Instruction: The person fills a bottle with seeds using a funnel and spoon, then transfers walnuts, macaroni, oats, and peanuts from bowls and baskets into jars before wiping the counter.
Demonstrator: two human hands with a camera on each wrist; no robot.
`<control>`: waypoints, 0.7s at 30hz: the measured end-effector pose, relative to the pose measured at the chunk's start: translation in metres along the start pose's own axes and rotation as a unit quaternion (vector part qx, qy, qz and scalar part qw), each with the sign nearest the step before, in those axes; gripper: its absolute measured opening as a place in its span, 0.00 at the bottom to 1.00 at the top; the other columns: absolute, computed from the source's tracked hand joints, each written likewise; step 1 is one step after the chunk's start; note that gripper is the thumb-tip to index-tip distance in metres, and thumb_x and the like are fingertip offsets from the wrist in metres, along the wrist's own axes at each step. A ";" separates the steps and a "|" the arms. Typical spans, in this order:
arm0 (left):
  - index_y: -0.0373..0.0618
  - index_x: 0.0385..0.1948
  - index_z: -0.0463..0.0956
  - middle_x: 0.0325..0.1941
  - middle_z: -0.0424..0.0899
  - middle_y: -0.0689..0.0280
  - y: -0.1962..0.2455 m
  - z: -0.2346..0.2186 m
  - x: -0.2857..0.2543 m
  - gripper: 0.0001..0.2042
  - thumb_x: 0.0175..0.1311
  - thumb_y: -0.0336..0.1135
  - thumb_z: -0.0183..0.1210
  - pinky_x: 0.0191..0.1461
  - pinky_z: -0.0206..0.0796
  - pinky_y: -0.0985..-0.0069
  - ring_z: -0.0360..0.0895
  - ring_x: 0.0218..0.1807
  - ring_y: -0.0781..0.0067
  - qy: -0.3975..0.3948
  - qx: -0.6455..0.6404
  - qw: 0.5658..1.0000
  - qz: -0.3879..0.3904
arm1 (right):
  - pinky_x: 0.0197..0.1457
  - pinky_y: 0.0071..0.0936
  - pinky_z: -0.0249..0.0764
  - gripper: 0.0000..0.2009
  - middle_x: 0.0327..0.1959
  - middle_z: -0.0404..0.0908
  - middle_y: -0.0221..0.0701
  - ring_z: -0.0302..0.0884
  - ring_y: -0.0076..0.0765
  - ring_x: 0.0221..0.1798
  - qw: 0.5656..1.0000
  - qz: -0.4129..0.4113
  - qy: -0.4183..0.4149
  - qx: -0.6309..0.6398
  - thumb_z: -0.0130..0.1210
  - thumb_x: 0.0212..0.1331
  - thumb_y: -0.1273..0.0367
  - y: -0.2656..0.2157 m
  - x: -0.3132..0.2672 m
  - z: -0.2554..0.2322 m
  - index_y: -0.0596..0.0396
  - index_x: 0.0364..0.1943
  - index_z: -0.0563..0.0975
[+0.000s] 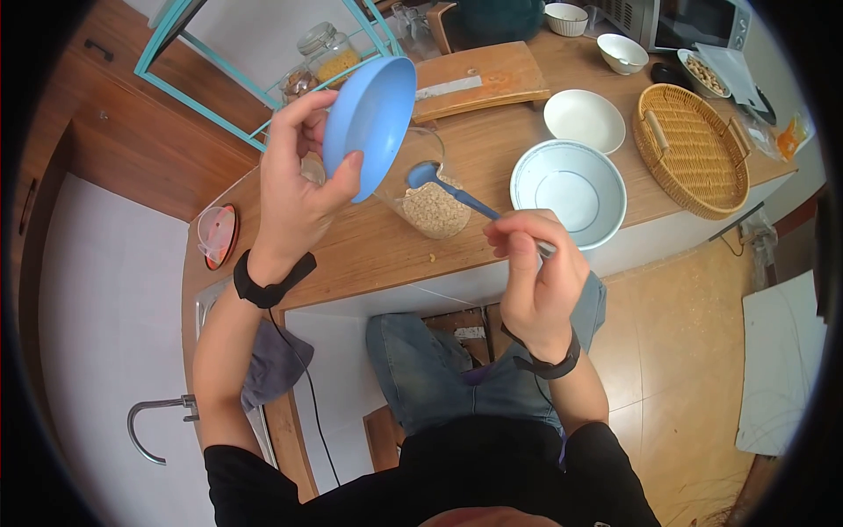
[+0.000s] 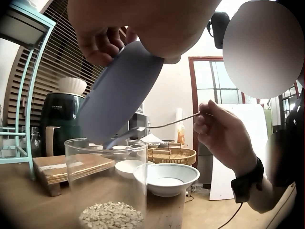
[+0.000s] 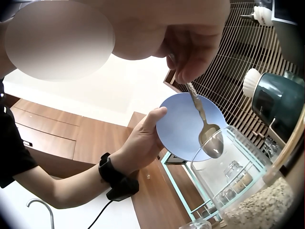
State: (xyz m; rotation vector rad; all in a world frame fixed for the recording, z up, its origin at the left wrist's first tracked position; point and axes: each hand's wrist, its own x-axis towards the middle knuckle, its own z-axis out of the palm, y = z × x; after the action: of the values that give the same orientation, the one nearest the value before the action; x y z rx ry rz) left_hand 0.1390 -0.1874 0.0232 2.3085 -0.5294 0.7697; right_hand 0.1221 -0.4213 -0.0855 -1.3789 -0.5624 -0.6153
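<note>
My left hand (image 1: 303, 189) grips a blue bowl (image 1: 373, 123) by its side, thumb at the near rim. The bowl is tipped steeply on its edge, low over the mouth of a clear container (image 2: 107, 174). Rolled oats (image 1: 436, 211) fill the lower part of that container, which stands on the counter. With thumb and fingers, my right hand (image 1: 544, 285) pinches the handle of a metal spoon (image 3: 210, 139). The spoon slants down toward the container's rim, its head beside the bowl's lower edge in the right wrist view.
Right of the container stand a pale blue-rimmed bowl (image 1: 571, 193), a white bowl (image 1: 585, 121) and a wicker tray (image 1: 694, 149). Behind it is a low wooden board (image 1: 479, 79). A turquoise rack (image 1: 198, 101) with jars stands at the back left.
</note>
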 end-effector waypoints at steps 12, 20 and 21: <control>0.38 0.59 0.62 0.56 0.73 0.60 -0.013 0.006 -0.024 0.20 0.72 0.39 0.50 0.60 0.65 0.71 0.71 0.56 0.71 0.209 -0.255 0.909 -0.255 | 0.33 0.21 0.76 0.09 0.35 0.83 0.42 0.80 0.29 0.36 0.991 -0.010 0.132 0.033 0.41 0.72 0.74 0.011 0.016 -0.033 0.66 0.46 0.71; 0.44 0.55 0.65 0.53 0.74 0.62 -0.057 -0.018 -0.060 0.21 0.68 0.47 0.50 0.55 0.67 0.69 0.73 0.52 0.68 0.214 -0.424 0.778 -0.412 | 0.39 0.23 0.77 0.12 0.38 0.84 0.36 0.81 0.27 0.39 0.966 0.093 0.001 -0.239 0.44 0.73 0.69 0.080 0.085 -0.129 0.62 0.48 0.77; 0.44 0.55 0.65 0.52 0.74 0.62 -0.059 -0.018 -0.065 0.21 0.67 0.47 0.50 0.55 0.67 0.69 0.73 0.52 0.68 0.216 -0.430 0.770 -0.418 | 0.39 0.23 0.77 0.12 0.38 0.84 0.35 0.81 0.27 0.40 0.965 0.103 -0.017 -0.239 0.44 0.73 0.69 0.090 0.084 -0.138 0.61 0.49 0.77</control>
State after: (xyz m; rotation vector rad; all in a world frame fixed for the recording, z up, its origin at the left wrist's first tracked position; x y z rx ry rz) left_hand 0.1156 -0.1224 -0.0340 1.2050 0.3346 0.4189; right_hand 0.2464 -0.5571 -0.1077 -1.8786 -0.2980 -0.5784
